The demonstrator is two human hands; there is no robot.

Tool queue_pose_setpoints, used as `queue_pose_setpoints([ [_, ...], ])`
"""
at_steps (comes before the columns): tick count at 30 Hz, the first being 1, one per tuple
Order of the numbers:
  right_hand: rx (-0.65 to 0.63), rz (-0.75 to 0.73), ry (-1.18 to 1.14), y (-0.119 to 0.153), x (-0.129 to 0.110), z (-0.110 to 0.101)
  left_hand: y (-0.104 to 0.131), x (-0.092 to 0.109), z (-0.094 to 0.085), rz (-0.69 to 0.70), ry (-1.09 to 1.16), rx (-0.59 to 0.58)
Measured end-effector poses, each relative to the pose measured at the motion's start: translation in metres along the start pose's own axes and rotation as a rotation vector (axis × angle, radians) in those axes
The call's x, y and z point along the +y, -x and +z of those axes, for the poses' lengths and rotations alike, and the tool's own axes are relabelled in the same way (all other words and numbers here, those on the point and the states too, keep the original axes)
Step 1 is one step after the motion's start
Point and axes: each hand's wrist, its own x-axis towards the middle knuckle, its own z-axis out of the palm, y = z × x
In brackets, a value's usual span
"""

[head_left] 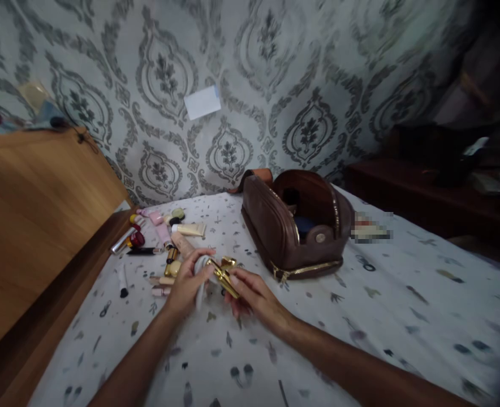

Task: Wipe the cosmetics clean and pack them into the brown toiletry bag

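Note:
Both hands meet over the bed in the head view. My left hand (186, 288) is closed around a white cloth (201, 288) and one end of a shiny gold case (222, 277). The fingers of my right hand (254, 297) grip the other end of the gold case. Its exact kind is hard to make out. Just behind it shows another gold piece (228, 262), partly hidden. Left of my hands lie several cosmetics, among them a cream tube (189, 229), a pink tube (163, 234) and a dark red jar (136, 240).
An unzipped brown leather bag (271, 217) stands right of my hands, with a dark blue thing (304, 226) inside. A black-tipped brush (123, 282) lies at the left. A wooden board (42, 226) borders the bed on the left; a patterned wall (250, 130) rises behind.

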Motion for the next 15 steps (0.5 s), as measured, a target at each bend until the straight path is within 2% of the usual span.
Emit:
queue_pose_setpoints([
  [2,-0.003,-0.019,0.007,-0.001,0.001,0.000,0.000,-0.003,0.003,0.022,-0.060,0.071],
  [4,-0.008,-0.013,-0.026,-0.002,0.003,-0.002,-0.001,-0.004,0.004,-0.021,-0.042,0.106],
  [7,-0.024,0.027,-0.138,-0.006,0.006,-0.003,-0.003,-0.004,0.005,-0.058,0.016,0.101],
  [11,-0.046,0.101,-0.312,-0.009,0.010,-0.003,-0.001,-0.001,0.006,-0.002,0.065,0.080],
  [15,-0.019,0.129,-0.431,-0.007,0.006,0.000,0.000,-0.004,0.013,-0.047,0.153,0.152],
])
